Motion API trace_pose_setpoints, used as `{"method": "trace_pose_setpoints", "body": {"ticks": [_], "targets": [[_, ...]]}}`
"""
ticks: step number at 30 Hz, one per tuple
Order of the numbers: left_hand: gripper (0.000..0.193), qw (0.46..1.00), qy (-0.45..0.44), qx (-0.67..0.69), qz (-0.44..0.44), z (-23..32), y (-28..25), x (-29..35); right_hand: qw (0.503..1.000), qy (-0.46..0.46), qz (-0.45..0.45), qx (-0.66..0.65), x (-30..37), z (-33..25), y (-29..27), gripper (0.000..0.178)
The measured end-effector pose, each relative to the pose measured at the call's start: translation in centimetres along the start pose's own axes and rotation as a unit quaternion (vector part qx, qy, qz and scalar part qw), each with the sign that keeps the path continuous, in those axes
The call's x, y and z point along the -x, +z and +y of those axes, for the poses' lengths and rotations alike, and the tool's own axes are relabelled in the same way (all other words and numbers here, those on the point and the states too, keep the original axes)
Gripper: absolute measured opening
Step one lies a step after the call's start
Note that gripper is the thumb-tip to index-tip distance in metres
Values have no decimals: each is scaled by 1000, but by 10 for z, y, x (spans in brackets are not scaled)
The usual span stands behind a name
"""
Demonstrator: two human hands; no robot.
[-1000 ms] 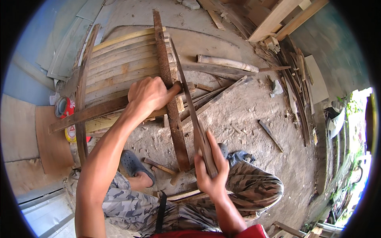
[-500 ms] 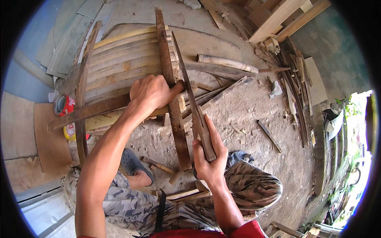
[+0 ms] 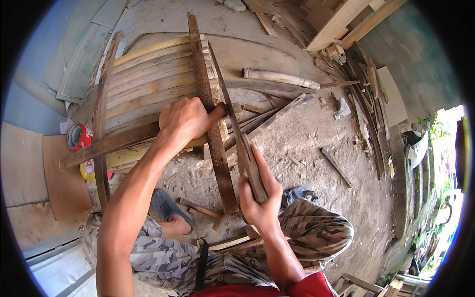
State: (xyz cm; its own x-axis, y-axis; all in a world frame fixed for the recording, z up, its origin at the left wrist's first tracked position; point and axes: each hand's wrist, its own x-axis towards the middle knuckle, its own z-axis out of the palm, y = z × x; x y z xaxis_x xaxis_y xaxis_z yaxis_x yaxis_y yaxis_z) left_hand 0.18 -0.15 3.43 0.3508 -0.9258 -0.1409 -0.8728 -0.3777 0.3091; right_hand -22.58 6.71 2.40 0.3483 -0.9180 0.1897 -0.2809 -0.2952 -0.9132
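My right hand (image 3: pixel 263 198) grips the wooden handle of a handsaw (image 3: pixel 226 90), whose narrow blade points away from me. The blade runs close along the right side of a long, dark, rough plank (image 3: pixel 204 84). My left hand (image 3: pixel 183 119) is closed around a dark wooden bar (image 3: pixel 116 140) that passes under the plank, with its thumb stretched across the plank toward the blade. The bar's short end sticks out just beyond the saw. Whether the teeth are in the wood is hard to see. The plank and bar rest on a low slatted wooden platform (image 3: pixel 148 81).
Another dark plank (image 3: pixel 101 109) crosses the bar at the left, near a red can (image 3: pixel 79 136). A hammer (image 3: pixel 200 208) lies by my sandalled foot. A bamboo piece (image 3: pixel 281 78), a dark strip (image 3: pixel 336 167) and scrap wood (image 3: pixel 368 109) lie to the right.
The view has shifted slightly, so the platform and far plank end appear a little further left. Both hands keep their hold, and the saw stays beside the plank with hardly any movement.
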Motion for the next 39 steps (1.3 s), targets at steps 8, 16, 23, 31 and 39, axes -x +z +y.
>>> {"method": "trace_pose_setpoints", "body": {"ticks": [8, 16, 23, 31, 39], "targets": [[71, 1000, 11, -21, 9, -6, 10, -4, 995, -34, -35, 91, 90, -7, -44, 65], [66, 1000, -13, -16, -22, 8, -4, 3, 999, 35, -28, -9, 15, -21, -13, 66], [68, 999, -31, -29, -12, 8, -1, 0, 999, 15, -35, -8, 53, -7, -23, 69], [73, 998, -17, -63, -15, 3, 3, -3, 999, -7, -34, 30, 65, -13, -38, 65], [72, 998, -36, -22, -45, 2, -3, -5, 998, 52, 5, -38, 24, 13, 4, 65]]}}
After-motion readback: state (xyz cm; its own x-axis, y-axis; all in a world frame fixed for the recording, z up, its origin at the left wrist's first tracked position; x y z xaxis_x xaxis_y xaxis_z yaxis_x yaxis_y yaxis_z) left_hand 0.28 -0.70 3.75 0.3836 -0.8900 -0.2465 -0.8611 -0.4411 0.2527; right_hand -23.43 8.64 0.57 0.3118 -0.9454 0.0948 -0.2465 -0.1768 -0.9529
